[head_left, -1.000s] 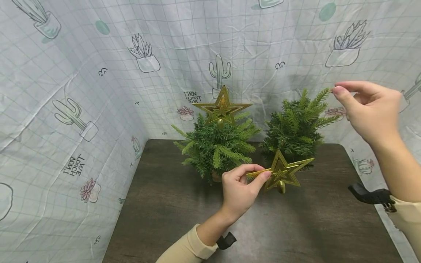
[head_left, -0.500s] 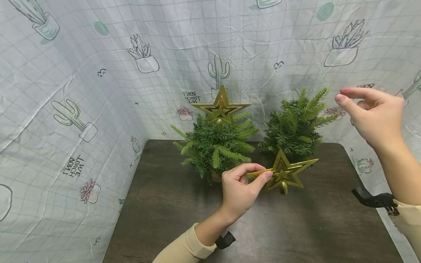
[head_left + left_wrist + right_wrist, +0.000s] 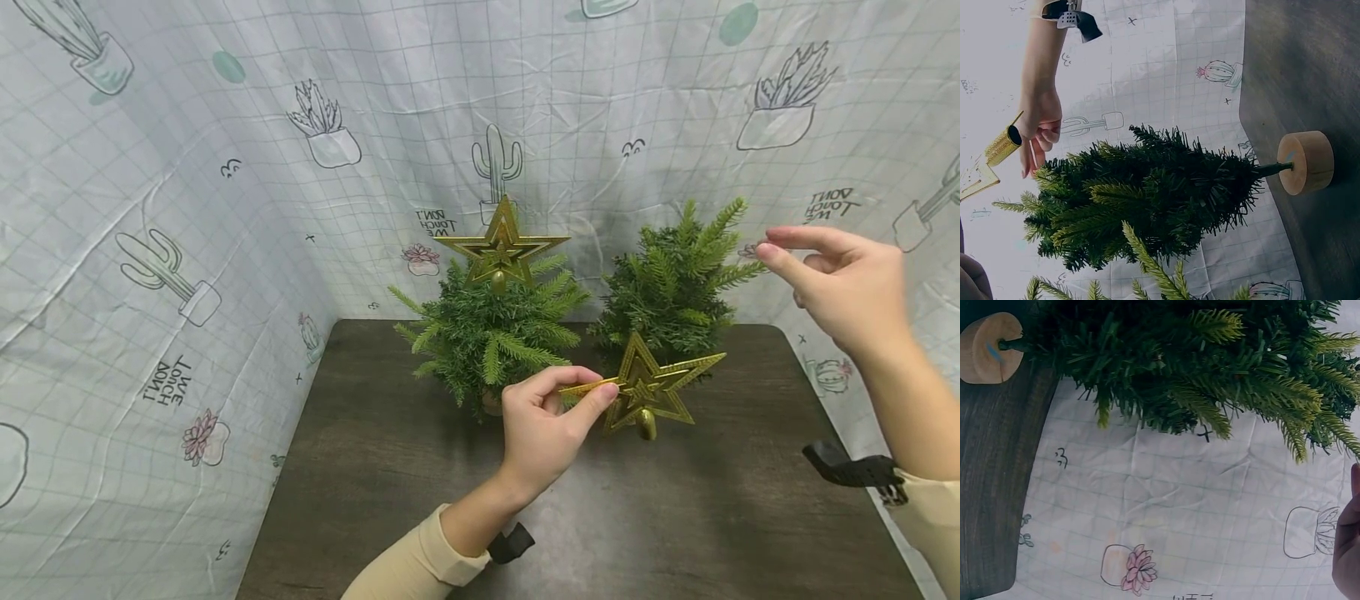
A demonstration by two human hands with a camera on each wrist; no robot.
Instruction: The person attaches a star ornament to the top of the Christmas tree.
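Note:
My left hand (image 3: 543, 433) pinches one point of a gold star tree topper (image 3: 641, 390) between thumb and fingers, in front of the right mini Christmas tree (image 3: 671, 283). The topper's socket (image 3: 1004, 145) shows in the left wrist view. My right hand (image 3: 851, 287) hangs in the air right of that tree, its thumb and forefinger slightly parted close to a branch tip. In the right wrist view only the edge of this hand (image 3: 1347, 550) shows, just below the tree's top branches.
To the left stands a second mini tree (image 3: 491, 333) with a gold star (image 3: 502, 247) on its top. The right tree's round wooden base (image 3: 1310, 162) rests on the dark table (image 3: 375, 483). A cactus-print cloth (image 3: 420, 100) hangs around the back and sides.
My right hand has let go of an upper branch tip, drawn away to the right, then dropped lower and back toward the tree. The left hand has kept its pinch on the star topper.

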